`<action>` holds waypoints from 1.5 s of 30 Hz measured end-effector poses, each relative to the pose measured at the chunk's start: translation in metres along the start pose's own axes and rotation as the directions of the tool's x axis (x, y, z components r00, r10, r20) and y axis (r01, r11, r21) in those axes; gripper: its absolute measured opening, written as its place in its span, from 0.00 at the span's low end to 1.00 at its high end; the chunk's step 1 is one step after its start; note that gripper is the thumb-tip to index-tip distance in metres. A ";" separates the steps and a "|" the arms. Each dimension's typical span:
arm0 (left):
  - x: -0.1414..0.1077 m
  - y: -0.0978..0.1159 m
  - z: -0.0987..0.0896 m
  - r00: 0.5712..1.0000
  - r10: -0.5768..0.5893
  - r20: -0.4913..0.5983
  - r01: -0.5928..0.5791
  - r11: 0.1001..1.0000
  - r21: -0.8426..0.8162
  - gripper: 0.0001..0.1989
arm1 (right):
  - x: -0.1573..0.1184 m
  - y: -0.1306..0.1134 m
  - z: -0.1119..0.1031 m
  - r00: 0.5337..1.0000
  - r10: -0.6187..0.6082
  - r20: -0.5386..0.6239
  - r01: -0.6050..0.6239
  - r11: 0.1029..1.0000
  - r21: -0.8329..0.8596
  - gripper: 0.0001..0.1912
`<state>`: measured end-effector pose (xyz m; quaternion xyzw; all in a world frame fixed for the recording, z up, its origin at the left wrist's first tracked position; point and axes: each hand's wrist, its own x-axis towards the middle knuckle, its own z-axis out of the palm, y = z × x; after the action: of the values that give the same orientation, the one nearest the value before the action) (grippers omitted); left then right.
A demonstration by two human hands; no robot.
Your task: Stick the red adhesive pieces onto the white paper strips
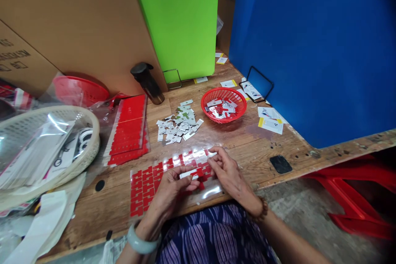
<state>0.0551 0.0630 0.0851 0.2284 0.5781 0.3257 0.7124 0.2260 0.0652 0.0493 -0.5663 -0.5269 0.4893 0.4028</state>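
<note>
My left hand (173,185) is closed on a small flat metal plate (187,174), which has a red piece at its right end. Pinched in the fingertips of my right hand (229,173) is a small pale flat piece (212,155), too small to make out. Both hands are above a clear sheet of red stickers (147,189) lying at the table's front edge. Beyond the sheet is a loose pile of small metal plates (179,126). To its right stands a red basket (243,111) with more plates in it, some showing red.
Stacked red sticker sheets (126,126) lie left of the pile, with a dark bottle (147,82) behind. A cream basket (95,128) of printed cards fills the left. Green (182,20) and blue (309,49) boards stand upright at the back. Printed cards (270,126) lie at right.
</note>
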 end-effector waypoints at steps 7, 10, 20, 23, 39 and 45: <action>-0.001 -0.002 -0.002 0.998 0.013 0.066 -0.012 1.000 -0.019 0.18 | -0.004 -0.009 0.011 0.947 0.086 0.310 -0.168 0.954 0.250 0.10; -0.004 0.000 -0.002 0.997 0.020 0.073 -0.020 1.000 0.002 0.19 | -0.003 -0.011 0.016 0.933 0.134 0.333 -0.240 0.924 0.299 0.11; -0.006 0.005 -0.003 0.993 0.078 0.091 -0.086 0.993 0.083 0.14 | 0.003 -0.005 0.015 0.879 0.178 0.442 -0.371 0.838 0.401 0.16; -0.004 0.006 -0.005 0.994 0.076 0.085 -0.083 0.993 0.079 0.14 | 0.003 -0.005 0.015 0.876 0.166 0.452 -0.358 0.853 0.380 0.19; 0.011 -0.011 -0.010 0.985 0.171 0.008 -0.169 0.981 -0.094 0.29 | 0.042 -0.024 -0.014 0.988 0.138 0.065 -0.142 0.687 0.713 0.12; 0.018 -0.025 -0.011 0.995 0.095 0.036 -0.091 0.991 -0.098 0.25 | 0.083 -0.035 -0.023 0.996 -0.090 -0.004 0.085 0.920 0.383 0.13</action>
<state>0.0514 0.0584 0.0529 0.2270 0.5359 0.3813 0.7183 0.2389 0.1535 0.0772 -0.4494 -0.4488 0.5682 0.5232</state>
